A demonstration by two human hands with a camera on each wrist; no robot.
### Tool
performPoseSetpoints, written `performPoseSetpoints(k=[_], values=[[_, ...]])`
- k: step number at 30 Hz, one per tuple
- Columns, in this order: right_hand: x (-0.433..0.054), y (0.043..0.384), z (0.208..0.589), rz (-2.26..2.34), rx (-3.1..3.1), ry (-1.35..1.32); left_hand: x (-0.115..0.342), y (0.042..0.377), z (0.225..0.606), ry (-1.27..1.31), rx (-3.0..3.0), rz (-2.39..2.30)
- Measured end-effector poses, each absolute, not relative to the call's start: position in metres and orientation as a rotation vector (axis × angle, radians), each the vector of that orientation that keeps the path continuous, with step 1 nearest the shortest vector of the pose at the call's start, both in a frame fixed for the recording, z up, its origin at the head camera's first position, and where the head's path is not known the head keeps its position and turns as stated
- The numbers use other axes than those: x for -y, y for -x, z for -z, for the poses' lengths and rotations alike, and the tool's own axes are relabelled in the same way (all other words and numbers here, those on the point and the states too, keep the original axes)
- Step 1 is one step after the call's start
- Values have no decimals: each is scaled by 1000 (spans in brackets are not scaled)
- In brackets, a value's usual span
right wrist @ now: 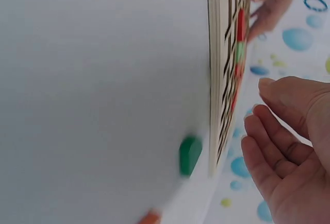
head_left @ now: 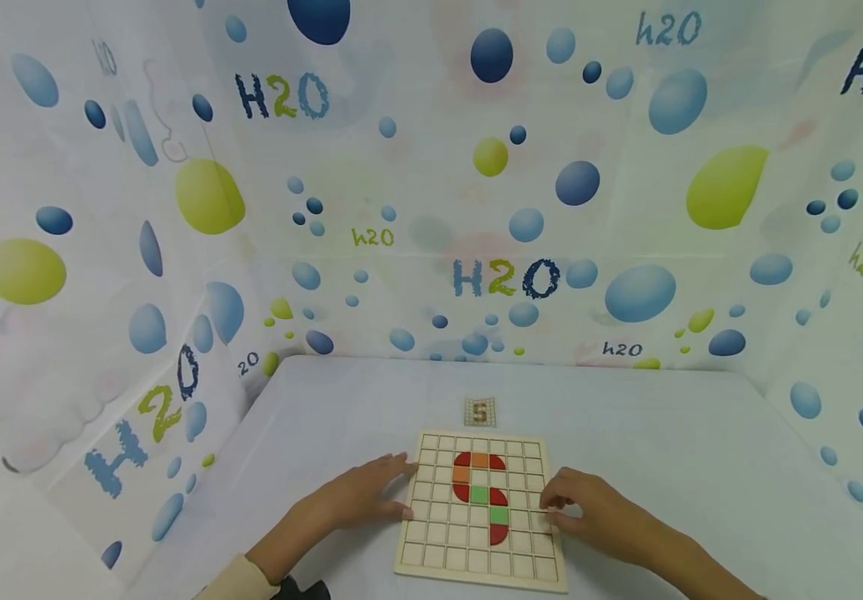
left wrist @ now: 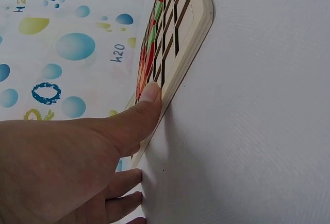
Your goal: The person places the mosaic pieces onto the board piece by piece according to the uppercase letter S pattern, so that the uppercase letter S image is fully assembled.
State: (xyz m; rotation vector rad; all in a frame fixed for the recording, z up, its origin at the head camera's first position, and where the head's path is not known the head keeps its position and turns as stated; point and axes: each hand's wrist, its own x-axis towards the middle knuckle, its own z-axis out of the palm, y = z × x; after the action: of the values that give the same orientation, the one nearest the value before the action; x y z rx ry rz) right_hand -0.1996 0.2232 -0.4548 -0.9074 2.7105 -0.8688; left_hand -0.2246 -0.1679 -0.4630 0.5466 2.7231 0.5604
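A wooden grid board (head_left: 442, 567) lies on the table, with red, orange and green tiles (head_left: 480, 495) set in an S-like shape. At its left edge rests my left hand (head_left: 360, 496), fingers fairly straight and spread. Its thumb (left wrist: 149, 92) lies on the board's rim in the left wrist view. My right hand (head_left: 596, 512) is at the board's right edge, fingers loosely bent and thumb apart. Nothing shows between those fingers in the right wrist view (right wrist: 291, 147). A blurred green piece (right wrist: 191, 155) appears beside the board there, an orange one (right wrist: 149, 217) at the bottom.
Behind the board lies a small patterned card (head_left: 480, 412) with an S-like figure. A white cover (head_left: 326, 408) spreads over the table. Printed curtains (head_left: 431, 192) with bubbles and H2O lettering stand at the back and sides. A dark object (head_left: 304, 589) shows by the left sleeve.
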Motion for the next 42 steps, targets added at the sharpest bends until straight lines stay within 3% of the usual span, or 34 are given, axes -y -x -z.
performPoseSetpoints(k=[8,15,36,42], values=[[-286,190,453,1032,-2747,587,167,223,460,-534,-2721,-556],[-314,182,463,984,-2725,257,169,222,462,-515,-2720,-559],[-332,170,490,998,-2778,874,168,223,463,-543,-2739,-528],[-335,170,488,924,-2777,742,167,222,463,-539,-2728,-556]])
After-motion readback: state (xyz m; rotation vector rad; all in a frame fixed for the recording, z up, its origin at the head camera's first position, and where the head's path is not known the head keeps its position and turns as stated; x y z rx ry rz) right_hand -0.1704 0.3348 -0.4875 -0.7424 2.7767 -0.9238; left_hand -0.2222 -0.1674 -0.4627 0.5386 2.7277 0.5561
